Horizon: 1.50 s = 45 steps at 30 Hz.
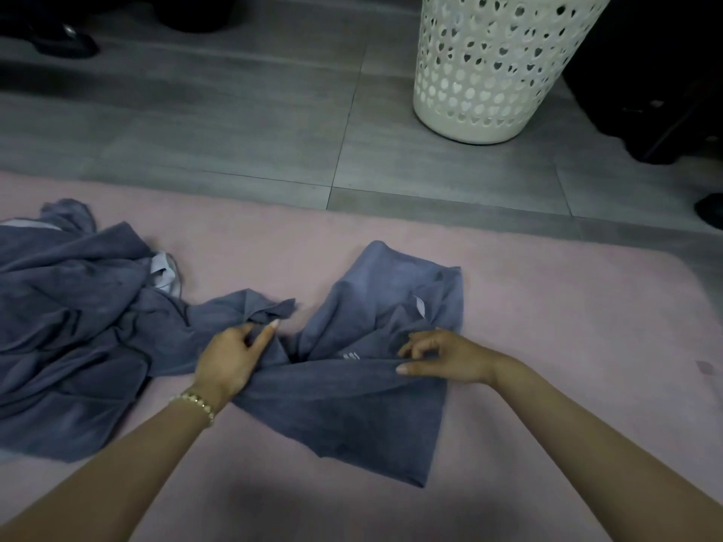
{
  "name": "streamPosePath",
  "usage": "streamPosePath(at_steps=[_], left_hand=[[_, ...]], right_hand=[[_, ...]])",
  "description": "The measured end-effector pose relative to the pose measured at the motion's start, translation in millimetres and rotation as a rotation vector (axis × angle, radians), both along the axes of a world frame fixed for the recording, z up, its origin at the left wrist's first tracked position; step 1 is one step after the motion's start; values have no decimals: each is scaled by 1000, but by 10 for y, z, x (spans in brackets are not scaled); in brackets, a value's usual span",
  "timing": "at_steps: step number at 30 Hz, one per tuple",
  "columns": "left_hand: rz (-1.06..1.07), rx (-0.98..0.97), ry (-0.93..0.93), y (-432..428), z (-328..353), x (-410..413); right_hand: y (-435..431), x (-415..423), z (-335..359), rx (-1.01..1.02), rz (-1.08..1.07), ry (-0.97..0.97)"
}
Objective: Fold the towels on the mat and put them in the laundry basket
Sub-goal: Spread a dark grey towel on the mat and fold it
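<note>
**A:** why's the blue towel (352, 408) bunched in the middle of the pink mat (547, 346)?

**B:** left hand (229, 357) and right hand (442, 357) each pinch its fold, I guess to tug it flat. Laundry basket (493, 72) is far right.

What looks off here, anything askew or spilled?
Nothing spilled or damaged. The towel held by the left hand and right hand lies bunched and skewed on the mat, not yet flat. A dark mark shows near the mat's right edge. The laundry basket stands upright.
</note>
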<state>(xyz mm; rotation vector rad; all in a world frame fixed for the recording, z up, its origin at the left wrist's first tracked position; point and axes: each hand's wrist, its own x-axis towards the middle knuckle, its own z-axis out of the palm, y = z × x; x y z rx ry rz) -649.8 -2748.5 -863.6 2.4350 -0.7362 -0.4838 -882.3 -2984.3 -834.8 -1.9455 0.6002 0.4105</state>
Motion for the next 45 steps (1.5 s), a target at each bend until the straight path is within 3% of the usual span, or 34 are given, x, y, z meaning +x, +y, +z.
streamPosePath(at_steps=[3,6,9,12,14,18,23,26,30,33,36,38,45], left_hand=[[-75,96,-46,-123,-69,-58],[-89,121,32,-330,-172,-49],[-79,122,173,-471,-301,-52],[-25,100,350,-569,-427,-40],[13,72,401,-616,-488,-29],[33,-43,501,-687,-482,-73],[13,-73,507,-715,-389,-107],[-10,-151,484,-747,-286,-142],[-243,-359,414,-932,67,-299],[-624,-158,300,-1104,176,-529],[-1059,175,178,-1185,200,-896],[-1133,255,227,-1176,152,-1053],[-722,158,440,-1186,29,-977]], right_hand=[[-42,8,14,51,23,39],[-85,-37,-39,68,86,55],[-168,-45,-111,80,-130,-125],[-322,18,-244,-49,-297,-248],[-363,65,-283,-164,-179,-186],[-321,107,-308,-544,257,-49],[-103,68,-350,-673,532,-50],[-41,-58,-212,-530,430,9],[-141,-349,287,118,-59,-72],[-314,-556,579,320,-56,9],[-391,-666,603,324,-34,96],[-367,-674,518,263,-59,81],[-247,-479,116,-57,-20,-112]])
